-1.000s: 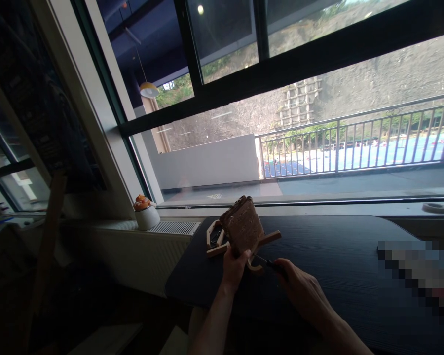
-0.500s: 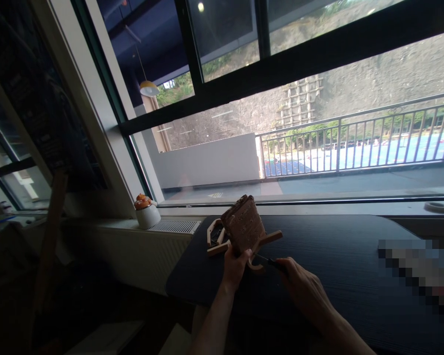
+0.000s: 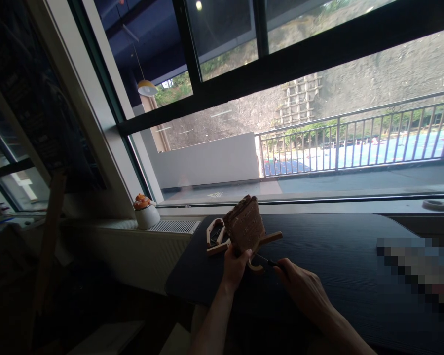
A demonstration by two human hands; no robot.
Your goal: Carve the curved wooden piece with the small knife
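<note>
My left hand [image 3: 235, 266] is closed on the lower corner of a rough brown wooden block [image 3: 245, 226], which it holds tilted above the table. At the block's lower edge are a light wooden bar [image 3: 271, 238] and a curved wooden hook [image 3: 257, 268]. My right hand [image 3: 299, 286] grips a screwdriver [image 3: 271, 263] by its dark handle. Its thin shaft points left to where the block meets the wooden pieces; the tip is too small to make out.
Pale wooden frame pieces [image 3: 215, 235] with small dark items among them lie behind my left hand on the dark table [image 3: 329, 251]. A white pot [image 3: 147, 216] with an orange top stands on the radiator [image 3: 173, 226]. Tape rolls [image 3: 434, 204] rest on the windowsill at right.
My right hand and the screwdriver have shifted very slightly. The wooden block has tilted a little. My left hand keeps its hold in nearly the same place.
</note>
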